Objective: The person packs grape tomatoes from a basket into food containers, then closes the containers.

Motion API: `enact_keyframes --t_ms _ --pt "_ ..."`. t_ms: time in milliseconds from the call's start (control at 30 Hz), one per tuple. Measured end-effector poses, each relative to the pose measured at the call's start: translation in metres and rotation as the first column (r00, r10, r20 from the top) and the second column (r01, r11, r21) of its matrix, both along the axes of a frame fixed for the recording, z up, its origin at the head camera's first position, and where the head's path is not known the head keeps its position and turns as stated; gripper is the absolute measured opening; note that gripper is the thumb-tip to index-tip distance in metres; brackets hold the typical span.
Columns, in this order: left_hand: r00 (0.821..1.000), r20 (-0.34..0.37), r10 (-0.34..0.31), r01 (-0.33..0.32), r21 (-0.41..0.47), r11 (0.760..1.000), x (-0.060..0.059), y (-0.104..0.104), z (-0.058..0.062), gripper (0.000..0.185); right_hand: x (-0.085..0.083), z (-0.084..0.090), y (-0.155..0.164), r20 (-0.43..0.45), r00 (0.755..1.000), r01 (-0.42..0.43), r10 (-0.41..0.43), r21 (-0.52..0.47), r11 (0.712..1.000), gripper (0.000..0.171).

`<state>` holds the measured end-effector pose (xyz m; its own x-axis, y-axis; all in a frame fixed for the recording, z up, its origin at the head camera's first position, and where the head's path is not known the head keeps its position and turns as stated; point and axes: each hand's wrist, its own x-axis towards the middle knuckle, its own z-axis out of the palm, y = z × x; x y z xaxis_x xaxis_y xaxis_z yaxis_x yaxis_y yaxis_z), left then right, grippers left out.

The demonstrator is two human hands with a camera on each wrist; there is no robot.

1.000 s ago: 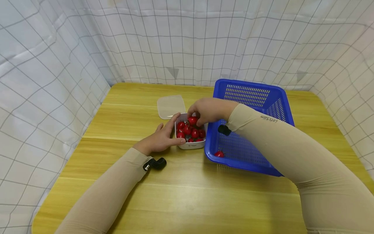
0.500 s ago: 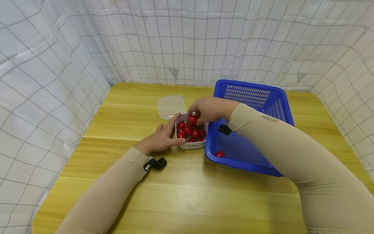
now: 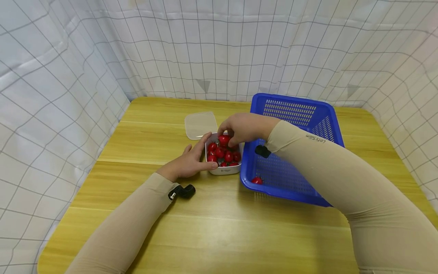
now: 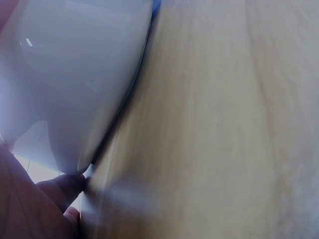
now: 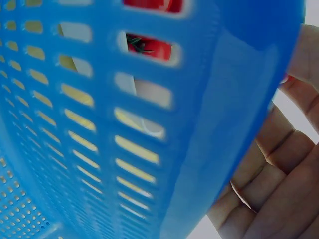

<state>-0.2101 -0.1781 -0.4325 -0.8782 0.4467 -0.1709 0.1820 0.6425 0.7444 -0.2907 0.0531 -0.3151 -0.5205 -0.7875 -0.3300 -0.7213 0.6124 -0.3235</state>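
Looking down from the head camera, you see your left hand (image 3: pixel 186 163) lying against the left wall of the small white square plastic tub (image 3: pixel 223 169), fingers straight along its side and thumb at the near corner, bracing rather than gripping. Your right hand (image 3: pixel 242 129) arches over the tub's far edge with its fingertips curled round one red cherry tomato (image 3: pixel 224 139) on top of the heap. That tub sits mid-table, its right wall touching the left rim of the blue perforated plastic basket (image 3: pixel 292 110), so no room is left between them. One loose red tomato (image 3: pixel 256 180) lies in the basket's near left corner. A clear flat plastic lid (image 3: pixel 200 124) lies just behind the tub, and you have bare yellow wooden table (image 3: pixel 219 228) in front and to the left. White grid-lined cloth (image 3: pixel 61 76) walls in the table on the left, back and right.

From the left wrist you see the tub's white wall (image 4: pixel 75 74) close up, a fingertip (image 4: pixel 60 186) pressed to its lower corner, and open wood (image 4: pixel 224 124) to the right.

From the right wrist the basket's blue slotted wall (image 5: pixel 124 124) fills most of the view; red tomatoes (image 5: pixel 154 47) show through its slots, and your curled fingers (image 5: pixel 271 169) sit beyond its rim.
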Motion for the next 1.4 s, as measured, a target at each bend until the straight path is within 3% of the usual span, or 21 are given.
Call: enact_keyframes --t_ms 767,967,1100,1267,1333,1400 --pt "1.000 0.009 0.006 -0.006 -0.001 1.000 0.000 -0.001 0.000 0.108 0.004 0.008 -0.003 0.012 1.000 -0.020 0.020 -0.012 1.000 0.049" --pt "1.000 0.009 0.003 -0.003 -0.005 1.000 0.000 -0.001 0.000 0.109 0.004 0.011 0.001 -0.017 0.999 0.043 -0.044 -0.048 0.998 0.057" --pt "1.000 0.005 -0.003 0.003 0.008 1.000 0.000 0.001 -0.002 0.109 -0.002 0.019 0.021 -0.052 0.989 0.129 -0.138 -0.140 0.982 0.050" --pt "1.000 0.000 -0.002 0.002 0.004 1.000 0.000 0.003 -0.002 0.110 -0.014 0.024 0.071 -0.045 0.959 0.262 -0.281 -0.243 0.934 0.034" --pt "1.000 0.001 0.002 -0.002 0.004 1.000 -0.001 0.003 -0.002 0.111 -0.018 0.022 0.093 -0.036 0.953 0.286 -0.300 -0.218 0.933 0.030" --pt "1.000 0.000 0.006 -0.006 0.006 1.000 -0.001 0.002 -0.002 0.111 -0.021 0.016 0.114 -0.024 0.958 0.279 -0.284 -0.132 0.951 0.030"
